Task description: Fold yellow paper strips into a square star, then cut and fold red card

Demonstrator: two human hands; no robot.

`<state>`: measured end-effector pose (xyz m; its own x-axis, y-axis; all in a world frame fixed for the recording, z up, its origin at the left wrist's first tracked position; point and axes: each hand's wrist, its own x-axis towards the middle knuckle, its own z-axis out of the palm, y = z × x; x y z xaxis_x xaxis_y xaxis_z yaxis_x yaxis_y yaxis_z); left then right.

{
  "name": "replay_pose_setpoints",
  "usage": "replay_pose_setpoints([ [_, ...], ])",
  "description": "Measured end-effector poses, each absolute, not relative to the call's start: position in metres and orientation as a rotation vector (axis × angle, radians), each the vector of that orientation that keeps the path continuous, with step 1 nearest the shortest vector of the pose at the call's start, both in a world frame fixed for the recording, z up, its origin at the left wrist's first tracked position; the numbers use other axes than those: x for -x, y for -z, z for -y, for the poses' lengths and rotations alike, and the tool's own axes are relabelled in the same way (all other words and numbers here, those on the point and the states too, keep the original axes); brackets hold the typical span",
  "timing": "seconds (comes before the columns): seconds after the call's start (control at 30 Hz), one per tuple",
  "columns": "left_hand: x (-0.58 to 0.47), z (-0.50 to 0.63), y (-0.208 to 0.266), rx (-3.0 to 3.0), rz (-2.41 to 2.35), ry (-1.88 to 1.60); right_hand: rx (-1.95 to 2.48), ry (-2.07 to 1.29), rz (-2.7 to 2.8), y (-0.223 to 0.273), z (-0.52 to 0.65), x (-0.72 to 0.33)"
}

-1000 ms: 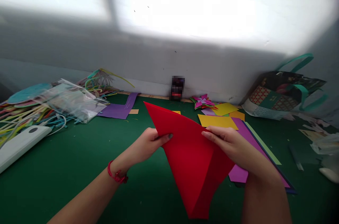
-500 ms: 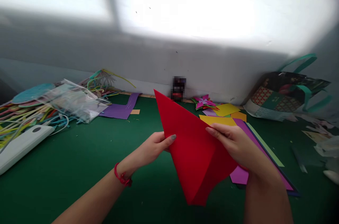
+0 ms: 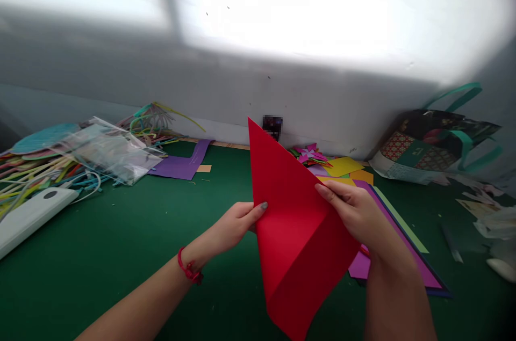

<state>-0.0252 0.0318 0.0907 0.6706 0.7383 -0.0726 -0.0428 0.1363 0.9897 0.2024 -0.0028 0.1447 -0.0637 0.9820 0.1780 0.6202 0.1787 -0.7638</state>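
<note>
A red sheet of paper (image 3: 290, 207) is held up above the green table, its pointed corner at the upper left and a fold running across its lower part. My left hand (image 3: 237, 223) pinches the sheet's left edge, thumb on the front and the other fingers mostly hidden behind. On the upper right edge my right hand (image 3: 350, 209) grips the same sheet between thumb and fingers. The paper's lower end hangs and bends toward me. A red cord bracelet (image 3: 190, 267) circles my left wrist.
Coloured paper sheets (image 3: 399, 239) lie stacked at right, near folded paper stars (image 3: 309, 154) and a patterned bag (image 3: 423, 142). Leftward are a purple paper piece (image 3: 177, 167), a clear plastic bag (image 3: 116, 153), pipe cleaners (image 3: 36, 169) and a white device (image 3: 36, 217). A wall stands behind.
The red sheet has turned more upright, its top corner shifting up and right. Its lower end now hangs further down, with more of the folded part showing. Both hands keep their hold.
</note>
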Motion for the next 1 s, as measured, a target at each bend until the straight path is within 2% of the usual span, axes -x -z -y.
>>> replay_pose_setpoints([
  [0.27, 0.024, -0.030, -0.089, -1.310, -0.612, -0.588, 1.525, -0.660, 1.705, -0.143, 0.001, -0.206],
  [0.37, 0.022, -0.029, -0.086, -1.304, -0.579, -0.516, 1.534, -0.742, 1.640, -0.142, 0.000, -0.211],
  [0.6, 0.021, -0.031, -0.085, -1.298, -0.716, -0.579, 1.391, -1.023, 1.457, -0.137, -0.006, -0.206],
  [0.77, 0.022, -0.032, -0.083, -1.267, -0.667, -0.459, 1.388, -1.103, 1.280, -0.132, -0.012, -0.210],
  [1.0, 0.022, -0.031, -0.085, -1.246, -0.725, -0.472, 1.312, -1.205, 1.182, -0.123, -0.017, -0.208],
])
